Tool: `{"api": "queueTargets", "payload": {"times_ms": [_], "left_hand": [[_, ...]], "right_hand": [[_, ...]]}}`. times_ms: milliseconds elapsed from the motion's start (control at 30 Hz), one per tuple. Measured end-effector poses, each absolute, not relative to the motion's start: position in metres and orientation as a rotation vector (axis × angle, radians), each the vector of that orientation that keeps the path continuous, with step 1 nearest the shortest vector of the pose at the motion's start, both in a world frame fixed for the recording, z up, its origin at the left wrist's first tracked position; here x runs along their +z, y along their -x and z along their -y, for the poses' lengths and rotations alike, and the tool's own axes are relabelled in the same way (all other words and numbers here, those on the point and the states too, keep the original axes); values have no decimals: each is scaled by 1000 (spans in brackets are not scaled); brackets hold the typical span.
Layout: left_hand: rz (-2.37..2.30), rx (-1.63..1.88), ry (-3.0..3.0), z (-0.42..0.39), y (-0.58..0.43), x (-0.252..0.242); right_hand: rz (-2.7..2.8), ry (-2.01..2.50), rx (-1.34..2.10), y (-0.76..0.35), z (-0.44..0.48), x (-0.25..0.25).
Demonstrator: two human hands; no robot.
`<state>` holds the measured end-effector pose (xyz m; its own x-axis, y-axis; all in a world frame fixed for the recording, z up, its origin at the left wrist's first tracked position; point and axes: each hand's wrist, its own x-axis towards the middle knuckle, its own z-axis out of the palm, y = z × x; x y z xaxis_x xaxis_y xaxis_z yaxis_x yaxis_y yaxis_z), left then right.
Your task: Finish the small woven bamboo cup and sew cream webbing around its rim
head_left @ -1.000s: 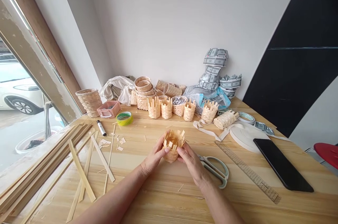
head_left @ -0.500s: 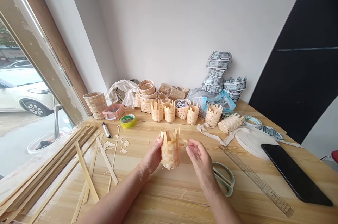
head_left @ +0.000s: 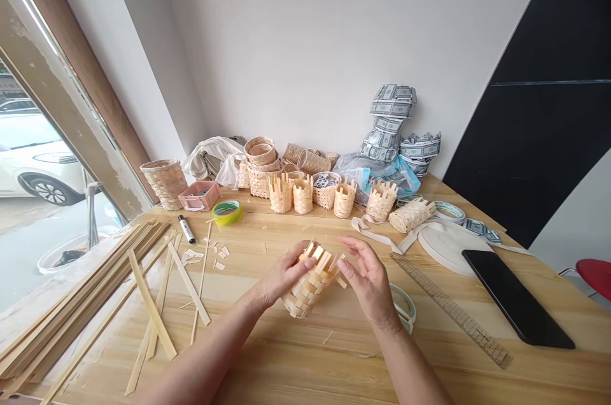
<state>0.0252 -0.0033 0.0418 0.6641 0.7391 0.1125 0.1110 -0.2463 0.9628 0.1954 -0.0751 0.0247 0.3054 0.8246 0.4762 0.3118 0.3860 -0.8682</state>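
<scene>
A small woven basket (head_left: 305,293) of pale wood strips is tilted over the table, its upright strip ends leaning to the right. My left hand (head_left: 281,276) is closed around its left side, thumb across the upper weave. At the rim's right side is my right hand (head_left: 371,283), fingers apart and curved, with the thumb close to the strip ends; whether it touches them I cannot tell. A short loose strip end (head_left: 342,282) sticks out below that thumb. Scissors (head_left: 403,308) lie partly hidden behind my right wrist.
Long wood strips (head_left: 95,290) lie at left, near a marker (head_left: 186,229) and yellow-green tape (head_left: 226,213). Several unfinished baskets (head_left: 303,195) stand along the back. At right are a clear ruler (head_left: 451,309), a roll of white webbing (head_left: 446,248) and a black phone (head_left: 518,298).
The basket has gone from upright to tilted, its top leaning right. My left hand has shifted its hold over the side. The right hand's fingers have spread and come nearer the rim.
</scene>
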Motion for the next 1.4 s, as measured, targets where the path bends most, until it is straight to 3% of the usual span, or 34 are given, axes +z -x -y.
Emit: {"api": "queueTargets", "payload": {"times_ms": [367, 1033, 1400], "left_hand": [[-722, 578, -2134, 4, -31, 44], [-612, 612, -2146, -2, -30, 37], [-588, 647, -2088, -4, -26, 36]], "right_hand": [[1516, 1214, 634, -193, 75, 32], [1613, 1203, 780, -196, 85, 37], [1633, 1191, 673, -191, 82, 40]]}}
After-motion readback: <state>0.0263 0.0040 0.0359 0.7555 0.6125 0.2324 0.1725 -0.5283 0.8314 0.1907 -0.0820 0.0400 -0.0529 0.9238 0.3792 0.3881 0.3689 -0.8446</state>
